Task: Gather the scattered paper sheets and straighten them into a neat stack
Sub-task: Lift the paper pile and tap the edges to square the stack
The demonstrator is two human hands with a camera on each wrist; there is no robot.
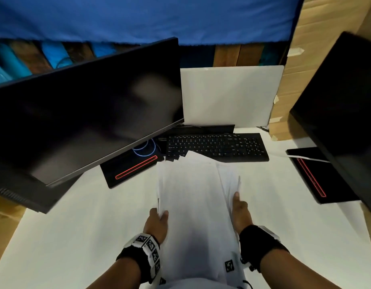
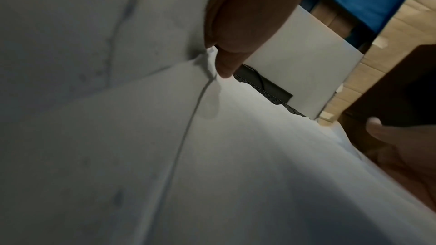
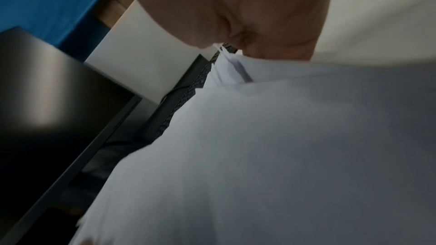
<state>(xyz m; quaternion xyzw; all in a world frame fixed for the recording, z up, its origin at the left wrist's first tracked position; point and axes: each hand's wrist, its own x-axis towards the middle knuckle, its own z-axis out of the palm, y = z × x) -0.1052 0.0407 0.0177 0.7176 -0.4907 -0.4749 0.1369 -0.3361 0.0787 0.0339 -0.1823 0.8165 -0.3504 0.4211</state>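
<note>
A bundle of white paper sheets (image 1: 198, 203) is held between both hands above the white table (image 1: 76, 226), its far edge reaching over the keyboard's front. My left hand (image 1: 158, 221) grips the sheets' left edge, thumb on top. My right hand (image 1: 239, 211) holds the right edge, where the outer sheets curl upward and stick out unevenly. The left wrist view shows my left hand (image 2: 238, 40) pinching a sheet edge over the papers (image 2: 235, 174). Seen from the right wrist, my right hand (image 3: 247, 25) clamps several offset sheets of the papers (image 3: 283, 156). The picture is motion-blurred.
A black keyboard (image 1: 218, 146) lies just beyond the sheets. A large dark monitor (image 1: 82, 113) leans at the left, another monitor (image 1: 343, 113) at the right, each with a black red-lined base (image 1: 130, 170). A white board (image 1: 230, 94) stands at the back. Cardboard boxes (image 1: 318, 38) flank the right.
</note>
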